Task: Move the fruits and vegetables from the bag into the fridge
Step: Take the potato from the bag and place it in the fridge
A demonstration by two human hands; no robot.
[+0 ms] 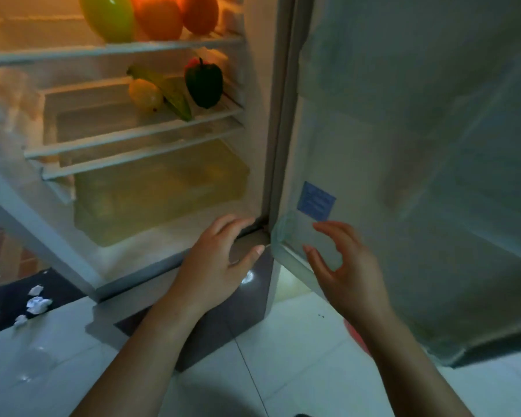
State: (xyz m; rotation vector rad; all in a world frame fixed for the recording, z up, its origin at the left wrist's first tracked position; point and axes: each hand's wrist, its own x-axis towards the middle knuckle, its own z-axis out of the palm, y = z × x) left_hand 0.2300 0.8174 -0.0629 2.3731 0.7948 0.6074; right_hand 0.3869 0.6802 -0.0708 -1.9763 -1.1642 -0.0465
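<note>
The fridge [259, 139] stands open and lit in front of me. Its top shelf carries a green fruit [107, 16] and two oranges [160, 16]. One shelf lower lie a dark green pepper [205, 82], a yellow lemon [145, 93] and a long green vegetable [172, 94]. A yellowish crisper drawer [160, 188] sits at the bottom. My left hand [214, 266] hovers empty by the fridge's lower right corner, fingers relaxed. My right hand [346, 266] is empty too, fingers spread near the lower inner corner of the open door [418, 145]. No bag is in view.
The door, wrapped in clear film with a blue sticker [316, 201], fills the right side. The floor is pale tile [298, 356] with a dark strip at the fridge base. Several crumpled white paper bits [38, 305] lie at lower left.
</note>
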